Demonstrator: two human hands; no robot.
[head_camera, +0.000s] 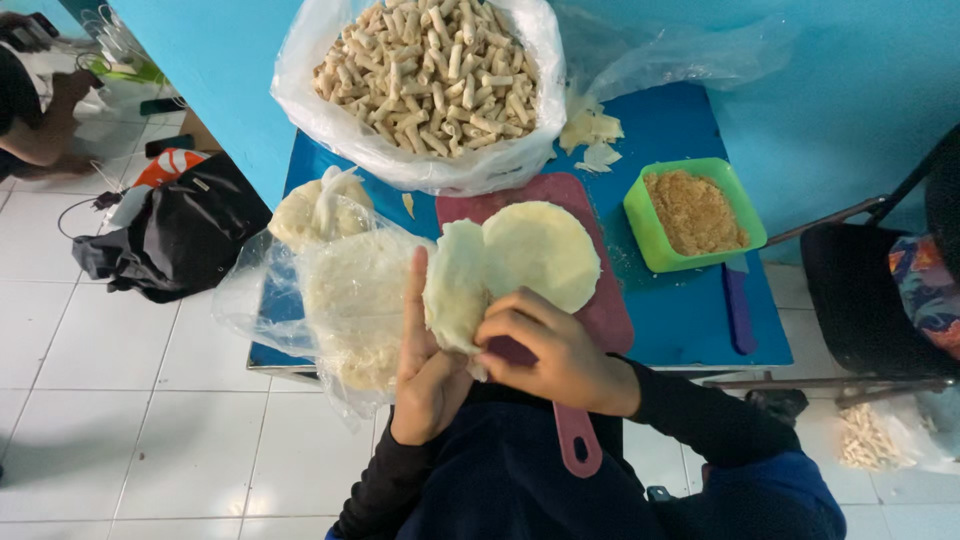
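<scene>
We hold a pale, floppy round wrapper (455, 290) with our left hand (425, 370) and right hand (545, 350), just beside another on the red board (605, 310).

A big clear plastic bag (420, 150) of pale rolls stands open at the table's far end. A second clear bag (330, 290) of round wrappers lies at the near left edge. An orange-and-white packet (165, 165) sits on the floor, left.

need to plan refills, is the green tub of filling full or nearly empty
Roughly full: the brownish filling covers the green tub from wall to wall, near the rim. Its depth cannot be seen.
</scene>
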